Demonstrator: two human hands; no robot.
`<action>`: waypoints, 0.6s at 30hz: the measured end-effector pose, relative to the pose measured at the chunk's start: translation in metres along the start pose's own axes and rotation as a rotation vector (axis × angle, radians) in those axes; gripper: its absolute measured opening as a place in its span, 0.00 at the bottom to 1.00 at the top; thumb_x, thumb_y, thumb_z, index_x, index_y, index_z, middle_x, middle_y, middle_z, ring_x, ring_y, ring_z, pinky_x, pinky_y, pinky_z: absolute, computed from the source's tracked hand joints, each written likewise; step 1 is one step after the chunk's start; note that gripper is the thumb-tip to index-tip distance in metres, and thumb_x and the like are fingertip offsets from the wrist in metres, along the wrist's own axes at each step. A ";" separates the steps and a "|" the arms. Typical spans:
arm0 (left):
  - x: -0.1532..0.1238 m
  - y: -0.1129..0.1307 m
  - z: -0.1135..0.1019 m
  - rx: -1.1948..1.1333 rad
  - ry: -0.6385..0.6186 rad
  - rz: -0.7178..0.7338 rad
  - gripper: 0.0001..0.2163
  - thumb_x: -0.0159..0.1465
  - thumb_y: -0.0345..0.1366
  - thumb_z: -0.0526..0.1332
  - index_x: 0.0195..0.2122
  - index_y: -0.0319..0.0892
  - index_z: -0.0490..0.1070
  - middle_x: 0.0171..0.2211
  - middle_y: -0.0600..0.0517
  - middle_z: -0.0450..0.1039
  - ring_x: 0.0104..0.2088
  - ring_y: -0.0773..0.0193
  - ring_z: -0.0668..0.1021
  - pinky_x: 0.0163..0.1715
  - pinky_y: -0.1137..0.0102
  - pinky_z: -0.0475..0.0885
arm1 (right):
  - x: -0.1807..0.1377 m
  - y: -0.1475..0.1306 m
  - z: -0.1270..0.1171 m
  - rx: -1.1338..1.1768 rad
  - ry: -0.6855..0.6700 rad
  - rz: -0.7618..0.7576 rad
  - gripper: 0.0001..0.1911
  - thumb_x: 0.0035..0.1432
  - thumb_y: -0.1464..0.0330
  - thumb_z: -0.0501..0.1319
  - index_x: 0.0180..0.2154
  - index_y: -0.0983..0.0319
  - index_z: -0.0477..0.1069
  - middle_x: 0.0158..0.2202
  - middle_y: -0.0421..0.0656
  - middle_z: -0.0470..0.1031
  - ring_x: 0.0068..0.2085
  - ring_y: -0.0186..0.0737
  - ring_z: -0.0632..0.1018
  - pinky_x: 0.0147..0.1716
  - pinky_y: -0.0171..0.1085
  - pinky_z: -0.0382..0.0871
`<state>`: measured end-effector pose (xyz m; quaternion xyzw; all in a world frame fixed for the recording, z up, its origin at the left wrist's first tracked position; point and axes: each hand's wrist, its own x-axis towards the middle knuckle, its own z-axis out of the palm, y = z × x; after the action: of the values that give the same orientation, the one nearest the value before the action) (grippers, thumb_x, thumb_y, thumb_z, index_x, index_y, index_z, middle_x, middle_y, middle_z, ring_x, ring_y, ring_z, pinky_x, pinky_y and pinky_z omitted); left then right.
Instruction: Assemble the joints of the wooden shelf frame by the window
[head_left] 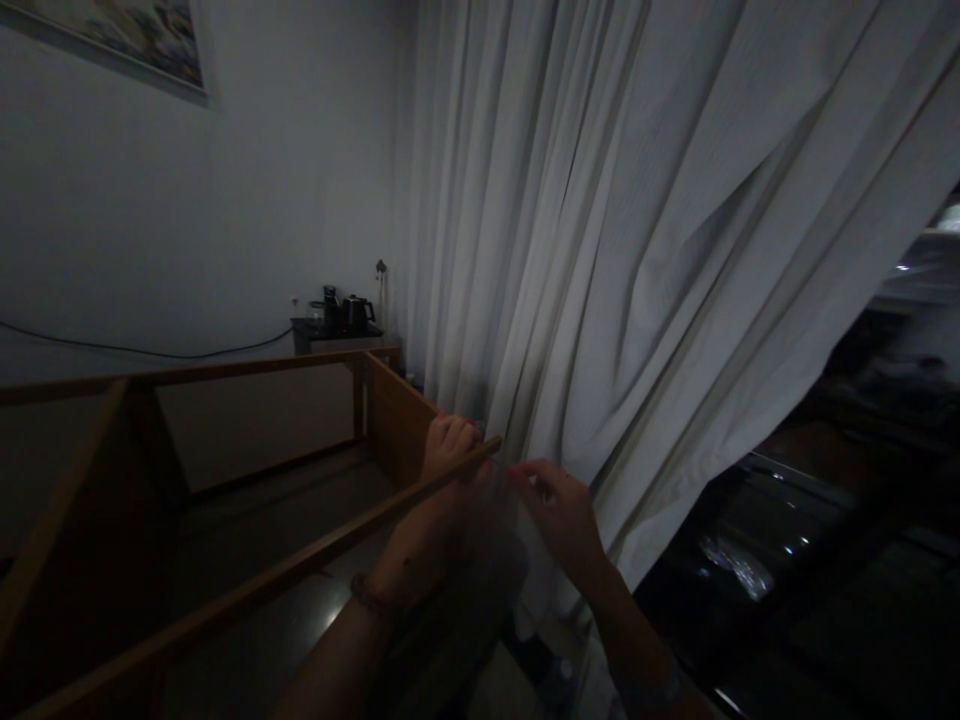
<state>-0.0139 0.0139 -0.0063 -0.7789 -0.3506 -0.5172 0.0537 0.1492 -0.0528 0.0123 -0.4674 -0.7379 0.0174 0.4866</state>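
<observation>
A pale curtain (pixel 637 250) fills the right and middle of the view, hanging in long folds and drawn aside at the lower right, where dark window glass (pixel 817 540) shows faint reflections. To the left is a plain wall (pixel 225 200) with the lower corner of a framed picture (pixel 127 35) at the top and a thin cable (pixel 135 350) running along it. Below stands an open wooden frame (pixel 247 592). Its near rail slants up from the bottom left to a corner right against the curtain, and its right side panel runs back to the far corner. Just beyond that far corner a small dark stand (pixel 330 335) against the wall carries a black kettle (pixel 357 312). Both hands meet at the near right corner of the frame. The left hand (pixel 448 440) sits just behind the end of the near rail with its fingers curled tightly in and knuckles up. The rail crosses in front of it, and in the dim light I cannot tell whether it grips the rail or cloth. A beaded bracelet (pixel 373 598) circles its wrist. The right hand (pixel 564 515) is just beside it, past the rail's end. Its thumb and fingertips (pixel 525 476) are drawn together on a fold of the curtain, low on the cloth where it passes the frame corner.
</observation>
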 end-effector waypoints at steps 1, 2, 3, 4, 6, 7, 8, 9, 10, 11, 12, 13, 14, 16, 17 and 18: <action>0.000 -0.001 0.000 0.009 -0.008 0.003 0.03 0.58 0.33 0.55 0.35 0.45 0.64 0.37 0.50 0.68 0.46 0.53 0.68 0.58 0.52 0.60 | 0.000 0.001 0.000 0.006 0.014 -0.034 0.14 0.66 0.58 0.57 0.37 0.60 0.76 0.29 0.39 0.78 0.24 0.32 0.74 0.26 0.31 0.66; -0.001 -0.003 0.001 0.020 -0.017 0.011 0.03 0.58 0.33 0.55 0.35 0.45 0.64 0.37 0.50 0.68 0.47 0.53 0.68 0.58 0.51 0.60 | 0.000 0.003 0.000 0.013 0.025 -0.075 0.12 0.66 0.59 0.57 0.41 0.59 0.75 0.31 0.39 0.78 0.25 0.33 0.74 0.26 0.31 0.68; -0.001 -0.004 0.002 0.031 -0.022 0.017 0.03 0.59 0.33 0.55 0.35 0.45 0.64 0.37 0.50 0.68 0.47 0.53 0.68 0.58 0.51 0.60 | 0.000 0.005 0.000 0.015 0.033 -0.128 0.11 0.67 0.61 0.57 0.43 0.59 0.74 0.32 0.40 0.78 0.27 0.33 0.75 0.28 0.31 0.69; -0.001 -0.005 0.002 0.039 -0.021 0.022 0.03 0.59 0.34 0.55 0.35 0.45 0.64 0.37 0.50 0.68 0.47 0.53 0.68 0.58 0.51 0.60 | 0.000 0.007 0.000 0.009 0.037 -0.196 0.11 0.67 0.62 0.57 0.44 0.59 0.74 0.32 0.40 0.78 0.28 0.34 0.76 0.30 0.32 0.71; -0.002 -0.007 0.004 0.045 -0.017 0.033 0.02 0.60 0.35 0.54 0.35 0.45 0.63 0.37 0.50 0.68 0.47 0.53 0.68 0.58 0.52 0.60 | 0.000 0.010 0.000 -0.019 0.027 -0.345 0.09 0.67 0.65 0.56 0.44 0.59 0.74 0.33 0.41 0.78 0.31 0.36 0.78 0.34 0.33 0.74; -0.002 -0.008 0.004 0.045 -0.009 0.036 0.02 0.61 0.35 0.54 0.34 0.45 0.63 0.37 0.49 0.68 0.47 0.53 0.68 0.58 0.52 0.60 | 0.001 0.012 -0.001 -0.032 0.017 -0.410 0.09 0.68 0.67 0.56 0.44 0.59 0.74 0.33 0.42 0.79 0.34 0.36 0.79 0.36 0.34 0.75; -0.002 -0.008 0.005 0.042 -0.002 0.042 0.02 0.61 0.35 0.54 0.34 0.45 0.63 0.37 0.49 0.68 0.47 0.53 0.68 0.57 0.52 0.60 | 0.001 0.013 -0.003 -0.042 0.000 -0.461 0.09 0.67 0.68 0.56 0.45 0.59 0.74 0.35 0.43 0.79 0.36 0.37 0.79 0.39 0.35 0.75; -0.002 -0.008 0.005 0.039 0.003 0.044 0.02 0.61 0.35 0.54 0.34 0.44 0.63 0.37 0.49 0.68 0.47 0.53 0.68 0.57 0.53 0.60 | 0.002 0.014 -0.005 -0.049 -0.025 -0.502 0.10 0.67 0.70 0.56 0.48 0.59 0.73 0.37 0.44 0.79 0.39 0.37 0.80 0.41 0.36 0.76; -0.002 -0.008 0.006 0.038 0.005 0.044 0.02 0.61 0.35 0.54 0.34 0.44 0.64 0.37 0.49 0.68 0.47 0.54 0.68 0.57 0.53 0.61 | 0.003 0.014 -0.008 -0.055 -0.053 -0.534 0.12 0.67 0.71 0.56 0.50 0.59 0.72 0.41 0.45 0.79 0.43 0.38 0.80 0.44 0.37 0.76; -0.002 -0.007 0.006 0.037 0.009 0.039 0.03 0.61 0.35 0.53 0.34 0.44 0.64 0.37 0.49 0.69 0.47 0.54 0.68 0.57 0.53 0.61 | 0.004 0.014 -0.011 -0.062 -0.085 -0.567 0.14 0.67 0.72 0.56 0.53 0.59 0.70 0.45 0.47 0.79 0.47 0.38 0.79 0.47 0.38 0.76; -0.002 -0.006 0.005 0.036 0.015 0.032 0.03 0.62 0.35 0.53 0.34 0.44 0.64 0.37 0.49 0.69 0.47 0.54 0.68 0.56 0.53 0.61 | 0.005 0.014 -0.014 -0.070 -0.119 -0.601 0.17 0.67 0.73 0.55 0.56 0.59 0.68 0.49 0.47 0.78 0.50 0.39 0.78 0.50 0.39 0.76; -0.001 -0.005 0.005 0.034 0.018 0.028 0.03 0.62 0.35 0.53 0.34 0.44 0.64 0.37 0.49 0.69 0.47 0.54 0.68 0.56 0.54 0.62 | 0.007 0.014 -0.018 -0.081 -0.154 -0.632 0.19 0.67 0.74 0.55 0.58 0.59 0.66 0.52 0.48 0.76 0.53 0.39 0.76 0.52 0.40 0.75; -0.001 -0.005 0.004 0.031 0.017 0.024 0.03 0.62 0.35 0.53 0.34 0.44 0.64 0.36 0.49 0.69 0.46 0.54 0.68 0.56 0.54 0.62 | 0.008 0.013 -0.022 -0.094 -0.189 -0.655 0.21 0.67 0.75 0.54 0.60 0.59 0.64 0.54 0.48 0.75 0.56 0.39 0.75 0.54 0.41 0.74; -0.001 -0.004 0.003 0.024 0.010 0.020 0.03 0.62 0.35 0.53 0.34 0.45 0.64 0.36 0.49 0.69 0.46 0.54 0.68 0.56 0.54 0.62 | 0.010 0.013 -0.027 -0.116 -0.246 -0.685 0.24 0.68 0.77 0.52 0.63 0.59 0.60 0.57 0.48 0.72 0.59 0.39 0.72 0.57 0.42 0.72; -0.001 -0.004 0.003 0.024 0.005 0.022 0.03 0.61 0.34 0.53 0.34 0.45 0.64 0.36 0.50 0.69 0.46 0.54 0.68 0.56 0.53 0.62 | 0.011 0.013 -0.029 -0.124 -0.269 -0.695 0.25 0.68 0.77 0.52 0.64 0.59 0.58 0.58 0.48 0.71 0.60 0.39 0.71 0.57 0.42 0.71; -0.001 -0.004 0.003 0.025 -0.001 0.022 0.03 0.61 0.34 0.53 0.34 0.45 0.64 0.36 0.50 0.69 0.46 0.54 0.68 0.56 0.53 0.62 | 0.012 0.014 -0.031 -0.130 -0.285 -0.703 0.26 0.68 0.77 0.52 0.64 0.58 0.57 0.58 0.48 0.71 0.60 0.38 0.70 0.57 0.42 0.71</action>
<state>-0.0141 0.0174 -0.0095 -0.7822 -0.3483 -0.5119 0.0689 0.1801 -0.0494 0.0305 -0.2088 -0.9129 -0.1325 0.3248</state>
